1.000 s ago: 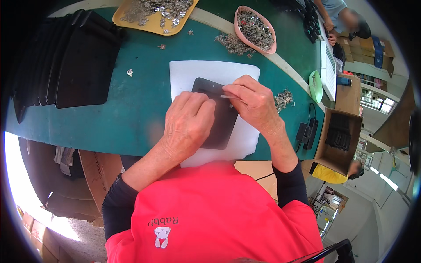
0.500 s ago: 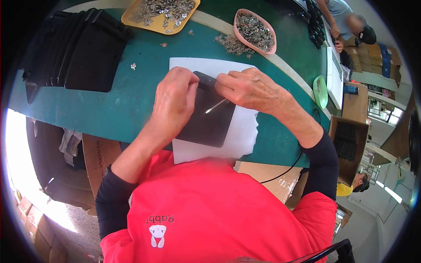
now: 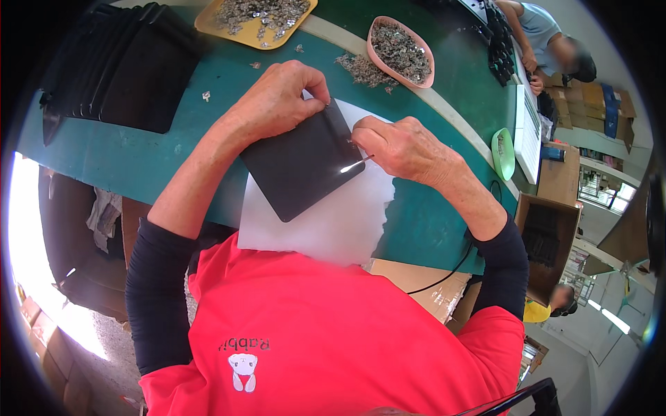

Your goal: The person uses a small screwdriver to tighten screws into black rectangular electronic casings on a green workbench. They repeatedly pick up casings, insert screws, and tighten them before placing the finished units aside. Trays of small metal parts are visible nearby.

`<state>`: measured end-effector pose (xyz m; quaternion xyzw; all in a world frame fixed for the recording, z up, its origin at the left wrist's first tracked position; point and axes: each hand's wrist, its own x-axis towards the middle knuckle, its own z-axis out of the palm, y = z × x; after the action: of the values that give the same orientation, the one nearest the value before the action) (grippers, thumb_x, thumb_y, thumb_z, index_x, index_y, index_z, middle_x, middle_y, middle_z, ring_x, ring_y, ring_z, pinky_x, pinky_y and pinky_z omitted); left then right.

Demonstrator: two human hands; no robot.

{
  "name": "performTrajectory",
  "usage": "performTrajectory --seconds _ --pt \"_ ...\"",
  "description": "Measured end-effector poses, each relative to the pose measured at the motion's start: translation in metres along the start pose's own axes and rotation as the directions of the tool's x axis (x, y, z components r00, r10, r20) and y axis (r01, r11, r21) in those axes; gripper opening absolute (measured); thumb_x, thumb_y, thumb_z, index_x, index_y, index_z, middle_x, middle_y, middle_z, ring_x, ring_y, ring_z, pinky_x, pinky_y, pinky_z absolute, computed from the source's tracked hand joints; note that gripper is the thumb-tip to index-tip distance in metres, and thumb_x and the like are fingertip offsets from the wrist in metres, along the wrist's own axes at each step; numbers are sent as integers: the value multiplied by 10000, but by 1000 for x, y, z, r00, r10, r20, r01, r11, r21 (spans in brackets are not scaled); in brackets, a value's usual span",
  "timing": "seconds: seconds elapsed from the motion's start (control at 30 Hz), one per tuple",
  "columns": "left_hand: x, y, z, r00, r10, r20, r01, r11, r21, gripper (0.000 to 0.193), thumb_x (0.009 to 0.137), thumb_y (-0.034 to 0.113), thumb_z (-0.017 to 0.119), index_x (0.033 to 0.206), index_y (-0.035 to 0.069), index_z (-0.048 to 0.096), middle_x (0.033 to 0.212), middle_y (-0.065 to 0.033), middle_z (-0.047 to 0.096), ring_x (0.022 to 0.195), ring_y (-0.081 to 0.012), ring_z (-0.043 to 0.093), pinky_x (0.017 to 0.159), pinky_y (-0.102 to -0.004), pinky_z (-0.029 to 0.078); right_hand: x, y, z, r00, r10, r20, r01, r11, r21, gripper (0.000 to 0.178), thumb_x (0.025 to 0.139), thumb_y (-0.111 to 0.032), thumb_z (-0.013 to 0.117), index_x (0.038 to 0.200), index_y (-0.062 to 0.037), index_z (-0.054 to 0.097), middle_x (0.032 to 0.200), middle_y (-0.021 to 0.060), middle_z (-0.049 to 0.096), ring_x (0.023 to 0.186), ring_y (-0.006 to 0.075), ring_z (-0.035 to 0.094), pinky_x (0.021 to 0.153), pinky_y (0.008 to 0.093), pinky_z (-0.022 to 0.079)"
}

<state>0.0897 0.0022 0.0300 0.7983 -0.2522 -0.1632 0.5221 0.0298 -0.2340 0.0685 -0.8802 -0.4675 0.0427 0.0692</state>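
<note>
A flat black panel [image 3: 298, 166] with rounded corners lies turned at an angle over a white sheet [image 3: 312, 236]. My left hand [image 3: 281, 100] is closed in a pinch at the panel's far corner, thumb and fingertips on its edge. A cotton swab [image 3: 355, 166] sticks out from under my right hand [image 3: 399, 149], its white tip over the panel's right side. The right hand's fingers are curled, with thumb and forefinger at the panel's right edge. A small metallic piece shows by those fingertips, mostly hidden.
Several black panels [image 3: 139, 76] stand in a row at left. A yellow tray [image 3: 260, 41] and a pink dish [image 3: 402, 52] hold small metal clips, some spilled beside the dish. A green dish [image 3: 503, 154] is at right. A co-worker [image 3: 541, 41] sits at the far right.
The panel has turned, its near end swinging left. My left hand has moved farther away along it, while my right hand, still with the swab, has shifted slightly to the right.
</note>
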Motion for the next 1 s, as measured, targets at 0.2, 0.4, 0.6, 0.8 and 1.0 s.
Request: performTrajectory --seconds 0.2,0.4,0.6,0.8,1.0 --pt "1 1 1 999 -41 17 41 999 -4 95 847 64 646 886 -10 691 662 -46 616 589 -99 532 544 -288 447 15 -2 -10 992 -13 127 21 998 -63 147 764 3 607 875 -40 521 808 70 568 562 249 601 457 337 477" --pt "2 -3 2 1000 -7 -6 8 1000 21 97 845 68 644 883 -8 692 654 -61 614 580 -114 539 540 -294 443 34 -12 -25 954 34 297 1 993 -118 119 766 -17 614 839 -23 521 749 110 572 599 279 635 493 355 497" --pt "1 -1 0 999 -33 3 33 999 16 99 837 69 643 873 -9 690 657 -64 619 579 -120 545 547 -299 452 51 -18 -32 901 2 433 98 974 -207 137 761 -43 636 876 2 577 746 120 627 667 287 682 543 374 556" --pt "-2 -7 5 999 4 -36 -5 1000 -30 107 829 65 639 878 -20 684 656 -65 621 576 -123 552 554 -299 459 51 -13 -29 924 3 383 59 987 -151 108 765 -37 641 822 -28 549 734 113 612 659 297 663 554 365 530" --pt "-10 -6 6 995 -36 -92 29 997 -70 147 875 100 626 905 -33 681 702 -35 654 633 -80 575 582 -261 468 47 1 -22 928 239 285 -310 921 236 92 783 -67 668 829 -17 607 772 136 664 696 318 657 620 393 520"
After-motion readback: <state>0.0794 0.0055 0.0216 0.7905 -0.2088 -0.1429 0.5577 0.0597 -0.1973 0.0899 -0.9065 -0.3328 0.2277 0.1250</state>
